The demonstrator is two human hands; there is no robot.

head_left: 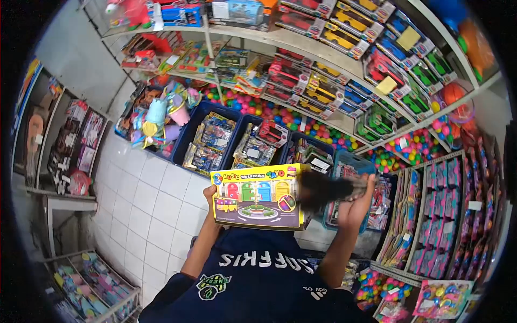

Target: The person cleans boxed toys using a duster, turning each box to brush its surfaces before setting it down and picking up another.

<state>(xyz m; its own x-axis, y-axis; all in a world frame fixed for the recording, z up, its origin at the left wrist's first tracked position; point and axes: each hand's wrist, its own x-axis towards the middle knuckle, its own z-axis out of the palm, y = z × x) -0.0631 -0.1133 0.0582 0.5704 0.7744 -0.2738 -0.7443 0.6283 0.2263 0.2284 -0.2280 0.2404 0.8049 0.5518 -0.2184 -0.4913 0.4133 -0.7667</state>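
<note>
My left hand (210, 195) grips the left end of a yellow toy bus box (256, 196), its fingers mostly hidden beneath. The box lies in front of my chest, its printed face up, showing coloured doors and "Tayo" lettering. In my right hand (356, 207) is a brush (326, 189) with dark bristles and a pale handle, smeared by motion. The fingers are closed round the handle, and the bristles are at the right end of the box. Whether they touch the cardboard I cannot tell.
Blue crates (202, 137) of packaged toys stand on the white tiled floor (137, 207). Behind them, shelves (253, 35) hold boxed toy cars (353, 27) above many coloured balls (264, 110). Hanging toy packs (433, 215) line the right; another shelf unit (40, 145) stands left.
</note>
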